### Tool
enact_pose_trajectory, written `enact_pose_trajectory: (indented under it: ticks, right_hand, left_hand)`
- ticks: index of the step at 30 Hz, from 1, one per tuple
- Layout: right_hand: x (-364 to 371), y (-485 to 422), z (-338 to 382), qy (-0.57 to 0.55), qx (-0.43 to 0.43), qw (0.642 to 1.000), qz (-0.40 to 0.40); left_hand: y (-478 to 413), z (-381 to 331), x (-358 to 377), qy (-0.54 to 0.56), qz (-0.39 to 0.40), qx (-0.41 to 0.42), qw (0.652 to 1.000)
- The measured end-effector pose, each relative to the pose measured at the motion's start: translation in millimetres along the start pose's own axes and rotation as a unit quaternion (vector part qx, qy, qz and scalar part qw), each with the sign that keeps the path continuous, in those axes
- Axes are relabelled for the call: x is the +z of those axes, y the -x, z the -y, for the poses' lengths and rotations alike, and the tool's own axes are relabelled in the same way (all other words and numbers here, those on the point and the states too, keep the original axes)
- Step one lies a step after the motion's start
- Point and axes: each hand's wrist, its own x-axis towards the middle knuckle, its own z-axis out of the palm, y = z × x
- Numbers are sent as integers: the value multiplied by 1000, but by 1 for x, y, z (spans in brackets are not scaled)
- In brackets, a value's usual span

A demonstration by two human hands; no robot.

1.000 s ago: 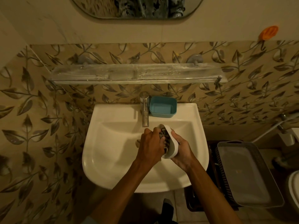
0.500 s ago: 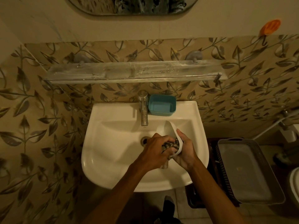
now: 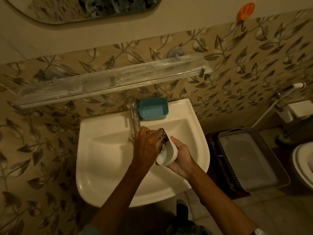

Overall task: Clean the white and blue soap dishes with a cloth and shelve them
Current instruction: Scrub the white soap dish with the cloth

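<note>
A long glass shelf [image 3: 84, 86] hangs on the wall above the sink [image 3: 105, 167]. It has nothing on it. The tap [image 3: 134, 116] stands at the middle of the sink's back edge. The blue dish [image 3: 153, 108] sits on that back edge, just to the right of the tap, with its open side up. Over the sink bowl, a bit right of the middle, the left hand [image 3: 147, 146] has its fingers curled around a dark patterned cloth [image 3: 161, 139]. It pushes the cloth into the white dish [image 3: 167, 156]. The white dish is tipped on its side, with its open side facing the left hand. The right hand [image 3: 182, 156] grips the dish from behind and below, with the thumb on its top rim. To the right of the sink, a grey tub [image 3: 250, 160] sits on a dark basket on the floor. The rim of a white toilet [image 3: 303, 167] shows at the far right edge.
</note>
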Motion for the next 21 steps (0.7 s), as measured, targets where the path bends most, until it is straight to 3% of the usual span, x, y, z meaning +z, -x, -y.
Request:
enact_pose_trajectory:
  ticks: [6,14,19,21]
  right_hand:
    - [-9,-5,7,29,-53,998,-12]
    - [-10,-14,15,70,-80,994,-34]
    - [-9,-12,15,85,-73,993,-26]
    - [-11,-10,11,80,-69,994,-23]
  left_hand:
    - [-5,-20,0,10,39,-76,996]
    - [4,-14,-19,213,193,-121,950]
    - [17,-19,-27,331,191,-95,919]
    - [19,-21,-25,369,166,-127,906]
